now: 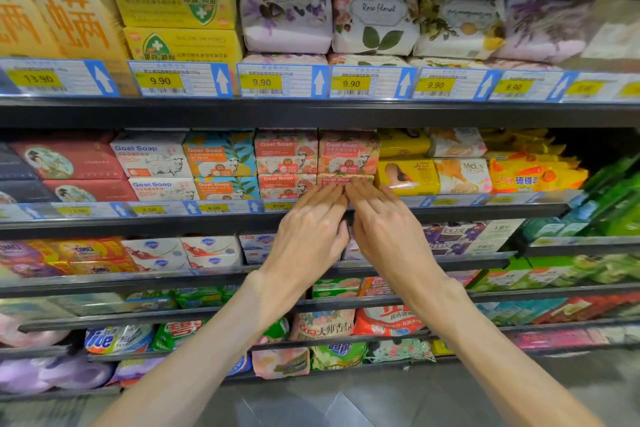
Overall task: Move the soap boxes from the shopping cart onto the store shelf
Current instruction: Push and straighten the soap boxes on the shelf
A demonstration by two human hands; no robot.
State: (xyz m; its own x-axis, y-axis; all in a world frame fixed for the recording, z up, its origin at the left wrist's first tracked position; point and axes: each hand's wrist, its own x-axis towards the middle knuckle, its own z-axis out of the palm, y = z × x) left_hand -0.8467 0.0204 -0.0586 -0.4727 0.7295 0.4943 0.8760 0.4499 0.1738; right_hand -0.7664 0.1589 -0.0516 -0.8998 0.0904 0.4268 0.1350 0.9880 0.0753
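— How many Goat Soap boxes can you count on that shelf (104, 221)?

— Eight faces: two white-and-blue (151, 155), two orange-and-teal (220, 155), two red-pink (286, 152), and two peach-pink, stacked in pairs. The lower peach-pink box (344, 179) is the one being touched.

— What does it look like?

— Pink front, "Goat Soap" lettering along the top; the upper peach-pink box (348, 153) above it shows a sheep drawing.

— And the hands?

— The left hand (310, 229) and right hand (386, 225) meet side by side, fingers straight, tips pressed on that lower box's front. Nothing is gripped.

— Anything unclear?

— The hands cover most of that box and the price tag beneath it. The small print is too blurred to read.
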